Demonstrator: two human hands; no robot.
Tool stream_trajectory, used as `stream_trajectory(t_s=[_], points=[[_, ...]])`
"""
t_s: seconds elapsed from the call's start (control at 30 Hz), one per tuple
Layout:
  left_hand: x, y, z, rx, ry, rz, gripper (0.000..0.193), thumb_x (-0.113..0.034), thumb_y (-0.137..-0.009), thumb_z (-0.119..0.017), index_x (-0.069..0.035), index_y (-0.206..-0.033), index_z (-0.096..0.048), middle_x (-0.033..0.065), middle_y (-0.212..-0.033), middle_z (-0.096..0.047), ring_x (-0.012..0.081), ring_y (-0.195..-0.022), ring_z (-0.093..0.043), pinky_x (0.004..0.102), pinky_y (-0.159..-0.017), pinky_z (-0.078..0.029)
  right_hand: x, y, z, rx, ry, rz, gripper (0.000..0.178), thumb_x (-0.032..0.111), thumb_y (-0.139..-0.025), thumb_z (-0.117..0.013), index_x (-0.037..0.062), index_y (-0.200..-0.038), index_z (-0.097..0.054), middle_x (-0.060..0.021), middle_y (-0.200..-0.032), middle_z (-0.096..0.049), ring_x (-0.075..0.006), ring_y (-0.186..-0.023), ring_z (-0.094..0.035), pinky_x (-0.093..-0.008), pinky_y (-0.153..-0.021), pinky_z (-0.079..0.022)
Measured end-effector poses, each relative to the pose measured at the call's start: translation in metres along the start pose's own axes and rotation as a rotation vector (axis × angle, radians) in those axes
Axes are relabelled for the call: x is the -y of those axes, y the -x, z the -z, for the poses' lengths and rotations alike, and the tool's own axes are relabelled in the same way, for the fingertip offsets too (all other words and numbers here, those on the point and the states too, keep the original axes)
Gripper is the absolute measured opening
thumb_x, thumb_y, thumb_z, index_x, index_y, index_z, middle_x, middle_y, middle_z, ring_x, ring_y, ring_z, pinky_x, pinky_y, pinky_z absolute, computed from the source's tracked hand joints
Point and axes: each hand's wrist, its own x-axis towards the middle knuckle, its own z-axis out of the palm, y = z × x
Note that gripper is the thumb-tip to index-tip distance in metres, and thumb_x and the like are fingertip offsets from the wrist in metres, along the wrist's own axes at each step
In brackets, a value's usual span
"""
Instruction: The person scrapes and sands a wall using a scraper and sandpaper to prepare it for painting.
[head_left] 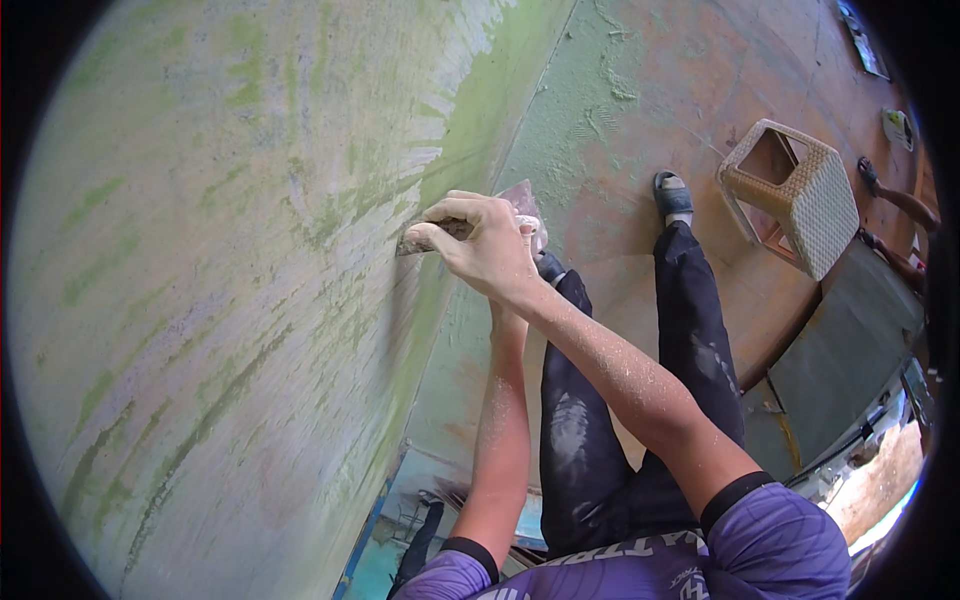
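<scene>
My right hand [482,240], dusted white, is closed with curled fingers and thumb around a thin dark-grey flat piece [410,241], which looks like a scraper blade or folded sandpaper. Its edge meets the large panel [250,260], whose pale surface is streaked with green. Behind the right wrist, my left hand [528,228] is mostly hidden; a few whitened fingers show, bent against a pinkish-grey flat piece [521,199] with a pointed corner. Both forearms carry pale dust.
Pale green dust [575,120] covers the floor along the panel's foot. A beige woven-pattern plastic stool [825,215] lies tipped over to the right of my feet. Beyond it show another person's feet [870,178]. A grey sheet [850,340] lies at the lower right.
</scene>
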Motion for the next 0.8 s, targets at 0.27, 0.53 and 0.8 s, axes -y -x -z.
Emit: stream_trajectory(t_s=[0.27,0.53,0.8], points=[[-0.006,0.015,0.004,-0.052,-0.076,-0.068,0.042,-0.029,-0.098,-0.060,-0.004,-0.131,-0.051,0.0096,-0.126,-0.056,0.0173,-0.116,-0.053,0.0323,-0.098,-0.042,0.023,0.000,0.001,-0.035,-0.056,-0.090,0.016,0.012,-0.081,-0.077,-0.0029,-0.084,-0.074,-0.0071,-0.080,-0.072,-0.0114,-0.075,-0.069,-0.0242,-0.068,-0.054],[-0.019,-0.016,-0.011,-0.116,-0.175,-0.171,0.043,-0.030,-0.099,-0.060,-0.004,-0.131,-0.051,0.0101,-0.127,-0.056,0.0178,-0.116,-0.053,0.0327,-0.098,-0.042,0.000,-0.009,-0.002,-0.040,-0.072,-0.183,0.022,0.020,-0.080,-0.077,-0.0023,-0.084,-0.074,-0.0082,-0.079,-0.072,-0.0140,-0.072,-0.069,-0.0272,-0.066,-0.054],[0.014,-0.019,0.008,-0.055,-0.321,-0.125,0.053,-0.030,-0.102,-0.053,-0.001,-0.143,-0.039,0.0110,-0.138,-0.050,0.0207,-0.129,-0.047,0.0340,-0.109,-0.036,0.013,-0.002,-0.011,-0.003,-0.110,-0.120,0.021,0.018,-0.081,-0.078,-0.0017,-0.085,-0.074,-0.0094,-0.079,-0.072,-0.0147,-0.069,-0.068,-0.0278,-0.064,-0.053]])
